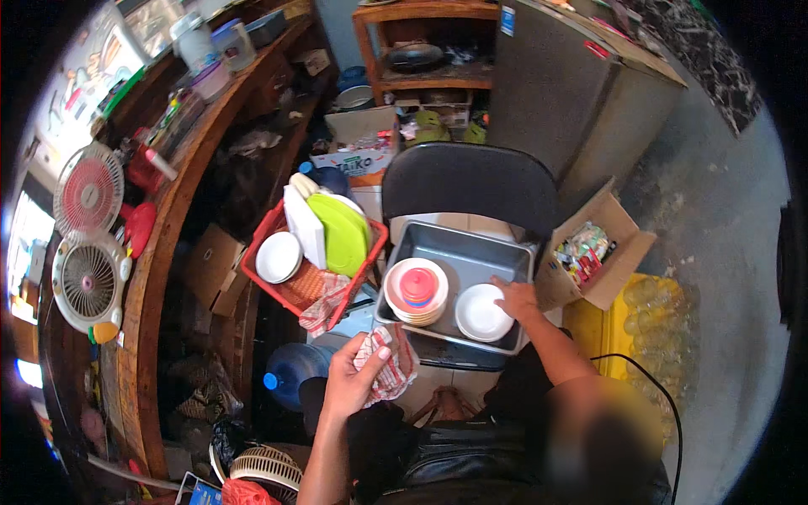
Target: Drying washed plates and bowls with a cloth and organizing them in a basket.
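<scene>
My left hand [355, 374] is closed around a crumpled red-and-white checked cloth [392, 371], held in front of the grey plastic tub [476, 238]. Inside that tub, at the right, lies a round white dish [483, 314]; whether more are stacked under it I cannot tell. My right hand [519, 299] has its thumb and fingers on the dish's right rim. Left of the dish stands a stack of pale bowls [392, 278], with smaller coloured dishes [419, 285], red uppermost, nested on top. The tub rests on a black folding chair [467, 180].
A red plastic basket [252, 252] to the left holds white dishes [279, 257], green plates [341, 233] and a checked cloth [325, 303]. A blue water jug [300, 372] lies beneath. An open cardboard box [622, 243] and yellow crate [587, 322] stand right. A wooden counter [151, 271] runs left.
</scene>
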The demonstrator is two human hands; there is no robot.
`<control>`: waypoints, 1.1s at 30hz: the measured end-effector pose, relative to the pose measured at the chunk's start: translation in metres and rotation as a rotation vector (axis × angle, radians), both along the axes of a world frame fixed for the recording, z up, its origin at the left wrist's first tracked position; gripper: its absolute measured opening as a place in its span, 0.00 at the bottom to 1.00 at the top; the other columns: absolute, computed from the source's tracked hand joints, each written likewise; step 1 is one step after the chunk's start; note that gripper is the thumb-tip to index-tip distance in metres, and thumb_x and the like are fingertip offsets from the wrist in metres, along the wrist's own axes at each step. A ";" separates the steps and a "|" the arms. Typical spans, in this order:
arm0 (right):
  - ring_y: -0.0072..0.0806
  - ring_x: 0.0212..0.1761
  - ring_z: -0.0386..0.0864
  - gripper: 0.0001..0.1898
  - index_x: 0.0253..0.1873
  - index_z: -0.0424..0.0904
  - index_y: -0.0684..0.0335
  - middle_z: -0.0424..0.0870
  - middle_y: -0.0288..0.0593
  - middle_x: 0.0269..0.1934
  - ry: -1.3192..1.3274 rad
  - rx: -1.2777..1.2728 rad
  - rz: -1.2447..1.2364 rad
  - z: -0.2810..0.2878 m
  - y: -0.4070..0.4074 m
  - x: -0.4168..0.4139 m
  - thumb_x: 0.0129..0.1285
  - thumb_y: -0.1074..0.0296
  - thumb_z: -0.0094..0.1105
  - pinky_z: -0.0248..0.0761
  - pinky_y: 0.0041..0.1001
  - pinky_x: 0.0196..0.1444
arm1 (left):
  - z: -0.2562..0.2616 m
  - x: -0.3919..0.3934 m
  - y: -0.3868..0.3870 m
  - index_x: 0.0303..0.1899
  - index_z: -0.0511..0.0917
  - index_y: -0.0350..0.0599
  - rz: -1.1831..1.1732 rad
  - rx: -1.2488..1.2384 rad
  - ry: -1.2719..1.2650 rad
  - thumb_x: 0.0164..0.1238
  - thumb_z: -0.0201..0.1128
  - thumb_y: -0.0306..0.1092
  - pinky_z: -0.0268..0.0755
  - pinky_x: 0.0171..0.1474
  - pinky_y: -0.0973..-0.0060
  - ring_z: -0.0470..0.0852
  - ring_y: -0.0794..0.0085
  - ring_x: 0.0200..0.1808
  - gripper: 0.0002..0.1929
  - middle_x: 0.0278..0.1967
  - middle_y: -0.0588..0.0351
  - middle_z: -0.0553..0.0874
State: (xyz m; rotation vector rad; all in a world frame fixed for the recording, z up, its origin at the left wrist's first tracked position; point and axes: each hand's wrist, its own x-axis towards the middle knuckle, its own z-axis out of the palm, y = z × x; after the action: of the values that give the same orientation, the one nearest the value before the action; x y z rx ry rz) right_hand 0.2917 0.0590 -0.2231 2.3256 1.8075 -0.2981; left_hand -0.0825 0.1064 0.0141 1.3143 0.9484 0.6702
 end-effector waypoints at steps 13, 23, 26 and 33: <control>0.41 0.49 0.82 0.18 0.55 0.81 0.58 0.83 0.44 0.48 0.650 0.752 0.603 0.142 0.201 -0.252 0.58 0.68 0.67 0.76 0.35 0.49 | -0.008 -0.081 0.029 0.46 0.81 0.38 0.283 -0.073 -0.122 0.72 0.66 0.37 0.75 0.41 0.79 0.80 0.83 0.35 0.12 0.35 0.62 0.85; 0.38 0.69 0.71 0.17 0.61 0.78 0.48 0.80 0.41 0.60 0.002 0.112 0.811 0.049 0.337 -0.364 0.71 0.63 0.46 0.45 0.62 0.72 | -0.003 -0.126 0.033 0.45 0.81 0.37 0.394 -0.035 -0.080 0.73 0.66 0.39 0.74 0.41 0.80 0.80 0.86 0.35 0.13 0.32 0.62 0.86; 0.35 0.58 0.77 0.15 0.53 0.81 0.48 0.83 0.38 0.49 0.039 0.305 0.819 0.051 0.344 -0.360 0.69 0.68 0.46 0.52 0.56 0.70 | 0.000 -0.130 0.041 0.45 0.81 0.38 0.386 -0.068 -0.127 0.72 0.66 0.39 0.74 0.40 0.80 0.80 0.86 0.35 0.12 0.32 0.62 0.86; 0.43 0.53 0.80 0.11 0.51 0.81 0.55 0.83 0.45 0.47 0.441 0.482 0.765 0.074 0.336 -0.353 0.67 0.66 0.53 0.65 0.46 0.63 | -0.025 -0.133 0.043 0.48 0.80 0.41 0.388 0.082 -0.036 0.70 0.68 0.39 0.75 0.38 0.80 0.82 0.83 0.32 0.14 0.33 0.61 0.87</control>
State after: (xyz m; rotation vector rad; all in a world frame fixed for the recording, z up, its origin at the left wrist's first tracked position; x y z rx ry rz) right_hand -0.0618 0.3953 -0.1496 1.6634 3.1012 -0.2863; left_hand -0.2157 0.1495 -0.0113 1.1945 1.1701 1.0354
